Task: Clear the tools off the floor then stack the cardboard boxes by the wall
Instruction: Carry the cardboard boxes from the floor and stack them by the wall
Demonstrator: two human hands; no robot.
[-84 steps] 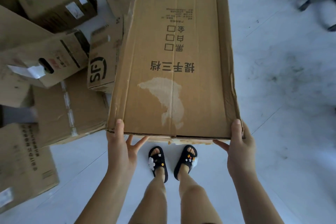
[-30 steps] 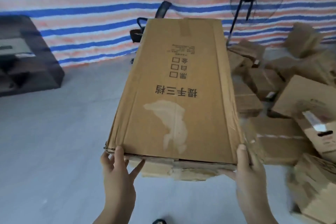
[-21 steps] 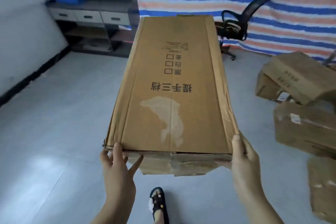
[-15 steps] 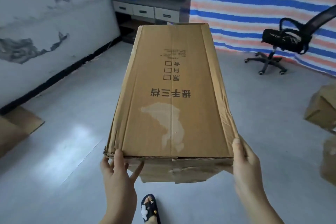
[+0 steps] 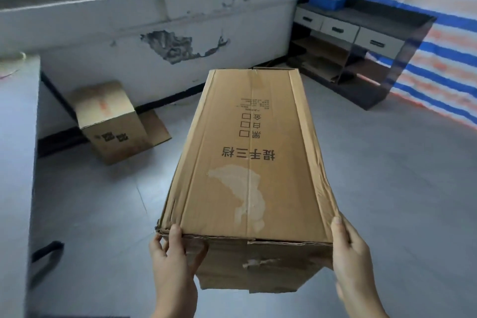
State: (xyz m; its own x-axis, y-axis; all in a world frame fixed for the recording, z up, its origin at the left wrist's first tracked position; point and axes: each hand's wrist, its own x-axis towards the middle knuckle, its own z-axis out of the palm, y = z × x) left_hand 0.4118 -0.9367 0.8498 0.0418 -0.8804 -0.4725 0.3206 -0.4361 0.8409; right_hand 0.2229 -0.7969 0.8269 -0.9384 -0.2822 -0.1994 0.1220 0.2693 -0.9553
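A long cardboard box (image 5: 249, 162) is held above the floor (image 5: 387, 175) — its near corners gripped by the left hand (image 5: 171, 268) and right hand (image 5: 355, 263). A smaller box (image 5: 111, 121) is seen by the wall (image 5: 206, 20).

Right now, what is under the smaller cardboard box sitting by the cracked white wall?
The smaller cardboard box sits on a flattened sheet of brown cardboard lying on the grey floor. Only the sheet's right part shows; the rest, and anything else beneath the box, is covered.
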